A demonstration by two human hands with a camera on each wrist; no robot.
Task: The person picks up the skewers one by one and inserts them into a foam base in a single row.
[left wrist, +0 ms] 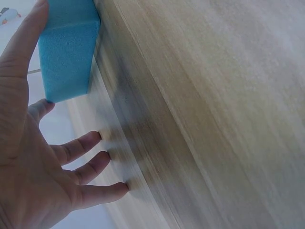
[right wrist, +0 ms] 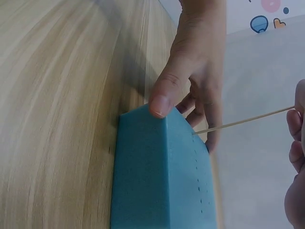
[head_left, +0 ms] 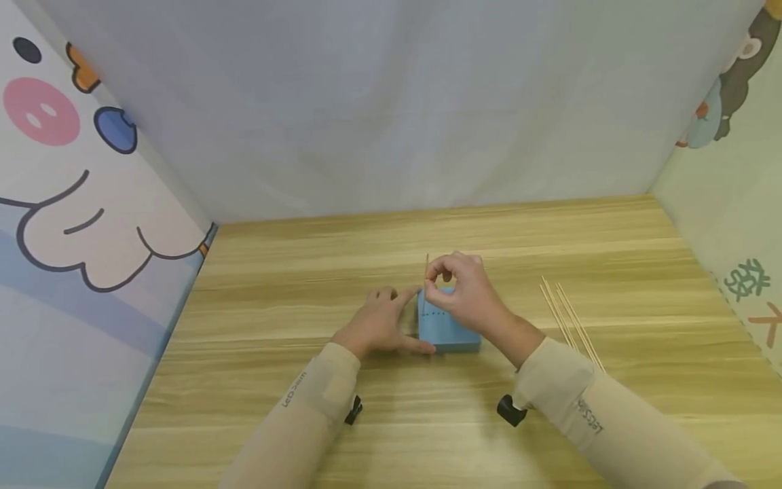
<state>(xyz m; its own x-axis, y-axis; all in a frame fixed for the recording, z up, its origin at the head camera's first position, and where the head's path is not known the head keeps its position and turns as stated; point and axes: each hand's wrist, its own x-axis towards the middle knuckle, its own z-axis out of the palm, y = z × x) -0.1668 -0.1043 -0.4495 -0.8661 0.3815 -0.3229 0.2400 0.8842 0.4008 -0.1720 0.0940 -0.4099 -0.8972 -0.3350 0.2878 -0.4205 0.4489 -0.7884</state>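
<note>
The step in hand looks to be setting the stick (right wrist: 248, 120) into the block (head_left: 446, 333), which lies flat near the middle of the table (head_left: 293, 272), well apart from its far edge. To do it well, I would pinch the stick lower, close to its tip, since in the right wrist view the free length bows a little and could bend or snap under a hard push. Pressing along the stick's own line, square to the block's top face, should keep it from tearing the row of dots (right wrist: 198, 180), at whose left end its lower end meets that face; whether it has gone in, I cannot tell. The right hand (head_left: 467, 292) has thumb and index finger closed together on the stick, well above the block. The left hand (head_left: 379, 324) is spread wide, its thumb and index finger gripping the block at its two left corners, its other three fingertips resting on the table, a steady brace against sliding. Spare sticks (head_left: 580, 327) lie apart, towards the table's right edge.
</note>
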